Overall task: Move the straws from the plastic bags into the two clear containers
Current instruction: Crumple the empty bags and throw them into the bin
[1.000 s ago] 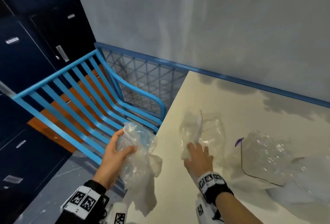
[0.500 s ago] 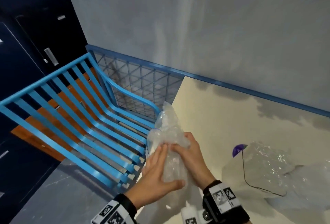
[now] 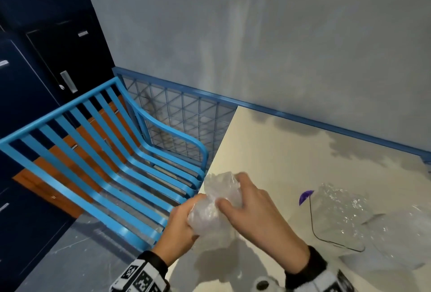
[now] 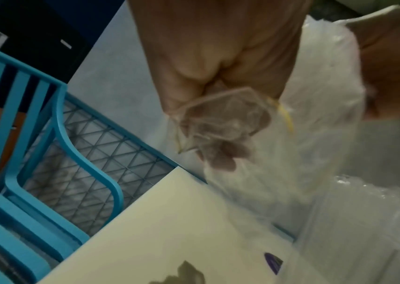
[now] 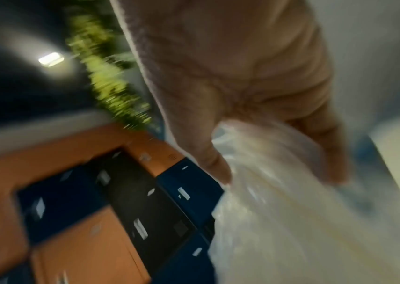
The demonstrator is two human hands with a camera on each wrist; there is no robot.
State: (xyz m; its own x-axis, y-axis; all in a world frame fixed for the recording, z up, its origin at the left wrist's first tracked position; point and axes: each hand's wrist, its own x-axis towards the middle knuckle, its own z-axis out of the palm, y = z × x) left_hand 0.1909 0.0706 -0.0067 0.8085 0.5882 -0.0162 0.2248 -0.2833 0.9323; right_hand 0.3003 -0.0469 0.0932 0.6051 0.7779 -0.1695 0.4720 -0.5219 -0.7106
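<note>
Both my hands squeeze a crumpled wad of clear plastic bags (image 3: 217, 207) above the left edge of the cream table (image 3: 268, 152). My left hand (image 3: 180, 226) grips it from below and the left, its fingers curled round the plastic (image 4: 220, 123). From the right my right hand (image 3: 251, 207) clasps the bag wad (image 5: 266, 192), thumb and fingers wrapped over it. No straws show in the wad. At the right lies a clear container (image 3: 340, 217) with a purple tab (image 3: 305, 196) and a thin dark line along its rim.
A blue slatted chair (image 3: 112, 166) stands left of the table, with a blue wire-mesh panel (image 3: 177, 114) behind it. Dark blue and orange lockers (image 3: 46, 63) line the far left. A grey wall rises behind the table. More clear plastic (image 3: 408, 240) lies at the right edge.
A second ago each hand held a separate bag, the right one on the table. The hands have come together and now crush the bags into one tighter wad.
</note>
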